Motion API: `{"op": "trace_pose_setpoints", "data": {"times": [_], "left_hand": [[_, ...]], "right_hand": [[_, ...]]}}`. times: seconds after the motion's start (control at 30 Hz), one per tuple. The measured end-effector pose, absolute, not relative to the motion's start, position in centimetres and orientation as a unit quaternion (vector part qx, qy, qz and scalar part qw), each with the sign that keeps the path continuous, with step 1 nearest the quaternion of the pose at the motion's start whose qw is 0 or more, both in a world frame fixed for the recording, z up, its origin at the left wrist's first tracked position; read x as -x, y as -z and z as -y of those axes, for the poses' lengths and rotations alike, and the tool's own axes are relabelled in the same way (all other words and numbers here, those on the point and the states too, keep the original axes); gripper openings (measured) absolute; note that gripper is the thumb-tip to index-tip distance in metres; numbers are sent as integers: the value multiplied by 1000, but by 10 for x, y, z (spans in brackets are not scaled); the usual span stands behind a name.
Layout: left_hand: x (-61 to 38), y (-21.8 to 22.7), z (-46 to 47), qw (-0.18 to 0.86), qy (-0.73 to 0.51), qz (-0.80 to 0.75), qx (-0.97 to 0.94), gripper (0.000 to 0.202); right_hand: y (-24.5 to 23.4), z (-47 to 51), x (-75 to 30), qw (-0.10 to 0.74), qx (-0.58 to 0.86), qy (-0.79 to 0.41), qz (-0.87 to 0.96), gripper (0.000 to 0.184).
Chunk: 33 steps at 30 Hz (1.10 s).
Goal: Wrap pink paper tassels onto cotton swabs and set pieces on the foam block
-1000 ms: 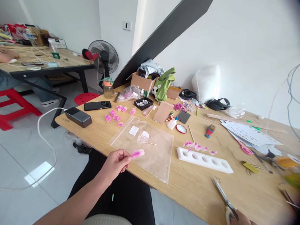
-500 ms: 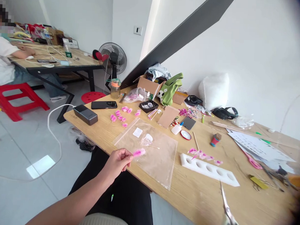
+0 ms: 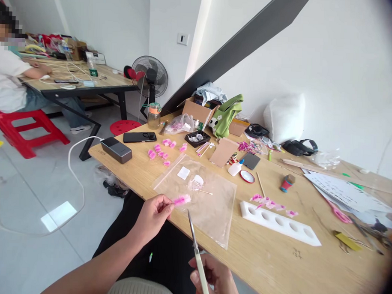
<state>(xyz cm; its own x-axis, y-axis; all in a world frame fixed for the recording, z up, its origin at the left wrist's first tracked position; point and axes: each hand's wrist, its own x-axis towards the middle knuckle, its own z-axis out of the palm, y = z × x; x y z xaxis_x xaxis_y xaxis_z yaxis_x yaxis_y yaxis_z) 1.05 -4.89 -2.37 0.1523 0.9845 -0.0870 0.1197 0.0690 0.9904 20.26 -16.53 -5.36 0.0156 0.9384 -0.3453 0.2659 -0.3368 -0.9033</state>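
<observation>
Two bare hands are hovering by the near edge of the bench (image 3: 259,256), apart from each other. The left hand (image 3: 155,214) is pinching a fluffy pink piece (image 3: 182,200) by one end, above the near side of a clear plastic bag (image 3: 213,218). The right hand (image 3: 219,278) is gripping scissors (image 3: 194,239), whose tip is pointing toward the piece, seemingly without touching it; whether anything is trimmed yet, one cannot tell.

As for progress, several pink tufts (image 3: 157,152) are already lying in a loose group toward the left edge, and a row of pink petals (image 3: 270,204) is lying behind a white block (image 3: 278,223) with round hollows. The pinched piece is apparently awaiting the blades.

A power bank (image 3: 117,150) is occupying the near left corner, a phone (image 3: 140,137) is resting beside it, and a green bag (image 3: 227,116) is crowding the far edge. Papers (image 3: 339,188) are spreading toward the right end. Beyond the left edge a fan (image 3: 150,77) is standing, and another person (image 3: 8,78) is sitting at a second table (image 3: 74,91).
</observation>
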Motion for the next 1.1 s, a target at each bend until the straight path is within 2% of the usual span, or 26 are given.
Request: {"op": "trace_pose_setpoints", "data": {"times": [0.1, 0.2, 0.6, 1.1], "left_hand": [[-11, 24, 50, 531, -405, -505, -547, 25], [-11, 23, 50, 535, -401, -503, -548, 24], [-11, 23, 52, 545, -396, -494, -550, 24], [-12, 25, 55, 555, -377, -483, -562, 23]], "right_hand": [[50, 158, -199, 319, 638, -499, 493, 41], [50, 154, -197, 324, 637, -492, 497, 37], [40, 150, -189, 334, 658, -477, 477, 39], [51, 153, -195, 329, 661, -471, 484, 45]]}}
